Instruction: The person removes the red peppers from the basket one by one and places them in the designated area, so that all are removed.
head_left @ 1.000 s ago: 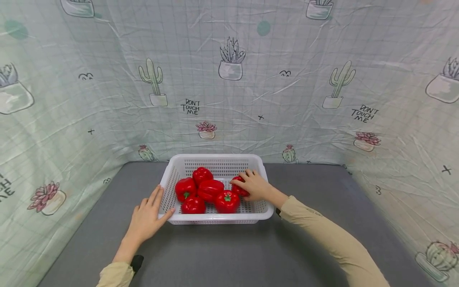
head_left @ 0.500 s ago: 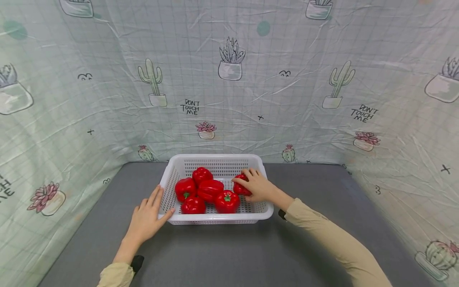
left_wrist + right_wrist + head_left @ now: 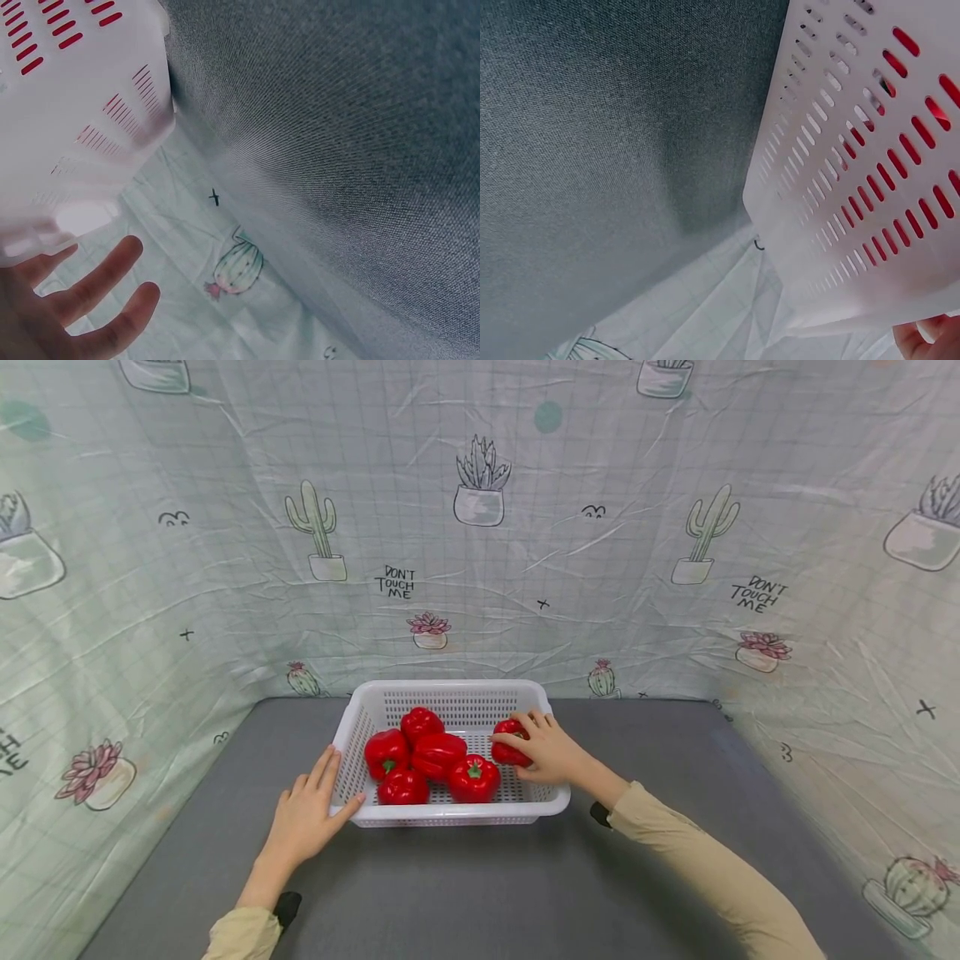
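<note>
A white perforated plastic basket (image 3: pixel 461 813) holds several glossy red bell peppers. At its right end, my right hand (image 3: pixel 552 752) reaches over the rim and grips one bell pepper (image 3: pixel 510 744) from above, thumb and fingers around it. Another bell pepper (image 3: pixel 474 779), green stem up, lies just to the left. My left hand (image 3: pixel 302 814) rests with straight fingers along the basket's left rim. In the left wrist view the fingers (image 3: pixel 105 277) extend beside the basket wall (image 3: pixel 67 112). The right wrist view catches only a bit of the right hand (image 3: pixel 930 341) above the rim.
The basket stands on a dark grey tabletop (image 3: pixel 450 893), near its back edge. Behind and to both sides hangs a pale curtain (image 3: pixel 585 560) printed with cacti. The remaining bell peppers (image 3: pixel 439 756) cluster in the basket's left and middle.
My right hand has shifted slightly right with the bell pepper, widening its gap from the other peppers. The left hand and the basket keep their places.
</note>
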Tool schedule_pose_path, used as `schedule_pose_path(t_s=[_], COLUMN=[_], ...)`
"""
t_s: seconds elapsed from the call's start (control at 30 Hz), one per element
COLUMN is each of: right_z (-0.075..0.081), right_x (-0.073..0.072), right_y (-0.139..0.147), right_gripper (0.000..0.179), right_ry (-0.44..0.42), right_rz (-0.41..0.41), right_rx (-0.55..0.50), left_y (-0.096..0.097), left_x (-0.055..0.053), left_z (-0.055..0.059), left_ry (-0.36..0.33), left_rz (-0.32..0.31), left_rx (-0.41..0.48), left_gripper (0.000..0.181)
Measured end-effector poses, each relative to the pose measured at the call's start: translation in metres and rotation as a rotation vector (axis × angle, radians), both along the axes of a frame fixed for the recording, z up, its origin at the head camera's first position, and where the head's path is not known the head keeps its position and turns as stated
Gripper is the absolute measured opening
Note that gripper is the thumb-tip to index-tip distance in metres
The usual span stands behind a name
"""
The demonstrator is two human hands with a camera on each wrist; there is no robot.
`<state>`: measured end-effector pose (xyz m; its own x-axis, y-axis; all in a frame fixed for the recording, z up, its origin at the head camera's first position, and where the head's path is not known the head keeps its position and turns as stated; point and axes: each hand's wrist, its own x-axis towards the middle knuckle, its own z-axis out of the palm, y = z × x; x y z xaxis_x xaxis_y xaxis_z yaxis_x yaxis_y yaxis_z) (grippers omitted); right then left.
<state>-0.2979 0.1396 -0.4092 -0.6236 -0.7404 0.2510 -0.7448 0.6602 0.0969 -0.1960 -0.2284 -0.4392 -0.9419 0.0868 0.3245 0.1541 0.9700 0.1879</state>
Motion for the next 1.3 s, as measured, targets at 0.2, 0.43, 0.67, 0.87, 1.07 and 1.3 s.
schedule_pose_path(t_s=[0.2, 0.43, 0.67, 0.87, 1.07, 1.3], right_z=[0.0, 0.001, 0.003, 0.014, 0.027, 0.035], right_x=[0.005, 0.009, 0.006, 0.005, 0.006, 0.003], right_y=[0.004, 0.01, 0.021, 0.027, 0.034, 0.045], right_gripper=[0.058, 0.051, 0.055, 0.055, 0.057, 0.063], right_ry=[0.027, 0.095, 0.193, 0.229, 0.219, 0.227], right_rz=[0.001, -0.021, -0.018, -0.017, -0.047, -0.091], right_rx=[-0.031, -0.048, -0.094, -0.092, -0.134, -0.168], left_y=[0.0, 0.003, 0.003, 0.002, 0.001, -0.001], left_x=[0.001, -0.001, -0.002, -0.003, -0.004, -0.001], left_z=[0.0, -0.001, 0.0, 0.001, 0.001, -0.001], left_ry=[-0.013, -0.014, -0.015, -0.013, -0.022, -0.009], left_rz=[0.002, 0.0, -0.007, -0.005, 0.0, -0.012], left_rx=[0.007, 0.002, 0.003, 0.002, 0.005, 0.015], left_gripper=[0.079, 0.08, 0.08, 0.08, 0.081, 0.079])
